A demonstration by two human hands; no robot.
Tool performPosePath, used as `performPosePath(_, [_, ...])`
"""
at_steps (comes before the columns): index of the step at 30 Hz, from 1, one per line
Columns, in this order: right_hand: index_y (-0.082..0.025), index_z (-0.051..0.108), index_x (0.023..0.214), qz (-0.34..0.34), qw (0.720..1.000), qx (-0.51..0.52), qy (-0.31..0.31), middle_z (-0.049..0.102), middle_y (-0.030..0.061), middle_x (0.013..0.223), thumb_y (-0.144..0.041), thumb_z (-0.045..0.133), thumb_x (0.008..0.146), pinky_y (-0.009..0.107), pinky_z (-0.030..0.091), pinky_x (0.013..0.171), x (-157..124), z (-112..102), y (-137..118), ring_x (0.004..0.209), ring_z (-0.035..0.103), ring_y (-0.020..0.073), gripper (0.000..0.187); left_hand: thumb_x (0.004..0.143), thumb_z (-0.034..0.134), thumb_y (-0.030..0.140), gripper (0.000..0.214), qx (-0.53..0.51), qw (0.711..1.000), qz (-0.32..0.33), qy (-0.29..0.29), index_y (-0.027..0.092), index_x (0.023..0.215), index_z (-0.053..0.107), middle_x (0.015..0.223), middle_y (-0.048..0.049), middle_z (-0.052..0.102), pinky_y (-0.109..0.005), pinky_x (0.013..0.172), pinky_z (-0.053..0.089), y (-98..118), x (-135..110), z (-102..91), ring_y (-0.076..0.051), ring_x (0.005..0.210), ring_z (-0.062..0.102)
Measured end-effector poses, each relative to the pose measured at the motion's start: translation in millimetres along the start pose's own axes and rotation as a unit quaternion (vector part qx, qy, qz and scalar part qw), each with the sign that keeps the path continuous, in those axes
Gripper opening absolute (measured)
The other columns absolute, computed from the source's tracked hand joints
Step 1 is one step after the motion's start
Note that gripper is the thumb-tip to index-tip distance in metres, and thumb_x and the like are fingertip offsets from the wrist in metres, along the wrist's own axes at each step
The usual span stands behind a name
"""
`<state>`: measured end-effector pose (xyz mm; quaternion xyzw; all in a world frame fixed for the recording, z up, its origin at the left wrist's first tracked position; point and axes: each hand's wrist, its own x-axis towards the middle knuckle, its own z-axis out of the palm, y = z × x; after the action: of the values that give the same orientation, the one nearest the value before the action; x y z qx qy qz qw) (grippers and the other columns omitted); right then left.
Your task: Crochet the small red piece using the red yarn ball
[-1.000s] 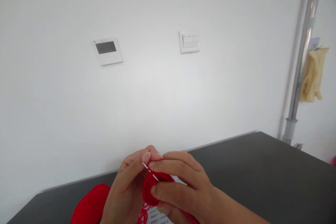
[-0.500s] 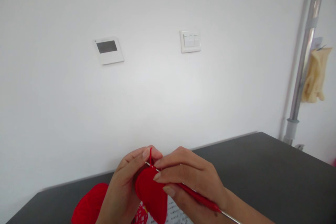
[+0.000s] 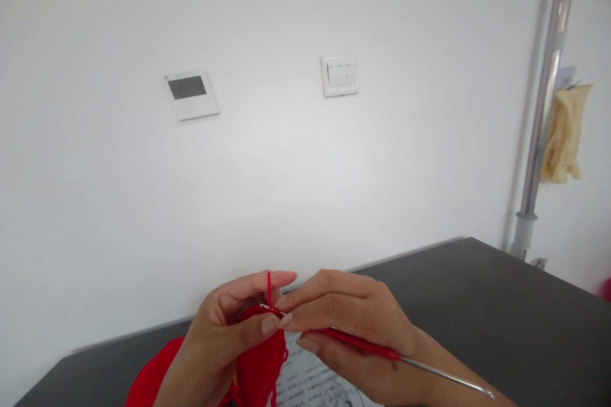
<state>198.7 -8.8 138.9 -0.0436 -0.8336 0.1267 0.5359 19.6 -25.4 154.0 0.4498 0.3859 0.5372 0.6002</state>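
Note:
My left hand (image 3: 224, 337) is closed, pinching a red crocheted piece (image 3: 260, 362) between thumb and fingers, with a strand of red yarn (image 3: 268, 286) running up over the forefinger. My right hand (image 3: 348, 324) is closed on a crochet hook (image 3: 382, 353) with a red grip and a metal shaft; its tip sits at the top edge of the red piece, right where both hands meet. A red ball of yarn (image 3: 147, 381) lies on the dark table behind my left hand.
A dark grey table (image 3: 477, 305) runs to a white wall. A printed paper sheet (image 3: 315, 385) lies under my hands. On the wall are a small panel (image 3: 191, 92) and a light switch (image 3: 340, 75). At the right stands a metal pole (image 3: 539, 114) with a yellowish glove (image 3: 563, 133).
The red piece has turned and dropped lower in my left hand. My left thumb moved across its front. The hook stayed at the piece's top edge, its shaft now showing further right.

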Motion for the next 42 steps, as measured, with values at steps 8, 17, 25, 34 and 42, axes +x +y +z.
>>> performPosePath(8, [-0.010, 0.066, 0.100, 0.080, 0.989, 0.126, 0.009, 0.072, 0.0124, 0.099, -0.014, 0.052, 0.091, 0.025, 0.055, 0.085, -1.6, 2.8, 1.4, 0.097, 0.068, 0.0147, 0.017, 0.050, 0.088, 0.022, 0.034, 0.022, 0.999, -0.023, -0.014, 0.022, 0.082, 0.077, 0.063, -0.0025, 0.075, -0.018, 0.052, 0.051, 6.5, -4.9, -9.1, -0.014, 0.054, 0.067])
performPosePath(17, [-0.010, 0.067, 0.100, 0.061, 0.992, 0.103, 0.028, 0.072, 0.0121, 0.098, -0.011, 0.057, 0.088, 0.021, 0.056, 0.082, -3.6, 6.7, 4.5, 0.092, 0.069, 0.0139, 0.016, 0.050, 0.087, 0.022, 0.036, 0.019, 1.000, 0.002, -0.022, 0.020, 0.084, 0.077, 0.062, 0.0022, 0.068, -0.015, 0.051, 0.047, 7.4, -3.6, -8.2, -0.008, 0.053, 0.060])
performPosePath(25, [-0.006, 0.071, 0.094, 0.124, 0.980, 0.155, 0.022, 0.073, 0.0146, 0.093, -0.011, 0.061, 0.086, 0.026, 0.057, 0.080, -2.2, 1.2, 2.4, 0.089, 0.070, 0.0182, 0.014, 0.054, 0.085, 0.023, 0.030, 0.057, 0.998, -0.014, -0.032, 0.019, 0.082, 0.074, 0.064, 0.0007, 0.067, -0.018, 0.051, 0.044, 4.0, 0.0, -17.0, -0.011, 0.054, 0.060])
performPosePath(34, [-0.012, 0.070, 0.101, 0.187, 0.959, 0.197, -0.085, 0.072, 0.0103, 0.103, -0.012, 0.058, 0.088, 0.027, 0.053, 0.088, -3.3, -12.4, 0.7, 0.098, 0.067, 0.0169, 0.018, 0.060, 0.081, 0.023, 0.021, 0.044, 0.991, -0.076, -0.101, 0.017, 0.078, 0.070, 0.061, -0.0009, 0.064, -0.019, 0.050, 0.038, 2.6, 0.1, -23.6, -0.009, 0.050, 0.054])
performPosePath(42, [-0.009, 0.071, 0.098, 0.215, 0.953, 0.190, -0.101, 0.073, 0.0111, 0.093, -0.016, 0.060, 0.087, 0.025, 0.056, 0.079, -6.9, -22.7, 4.9, 0.088, 0.070, 0.0165, 0.017, 0.062, 0.080, 0.033, 0.024, 0.164, 0.975, -0.058, -0.136, 0.020, 0.079, 0.071, 0.062, 0.0012, 0.061, -0.019, 0.050, 0.037, -1.3, 6.3, -25.1, -0.009, 0.053, 0.051])
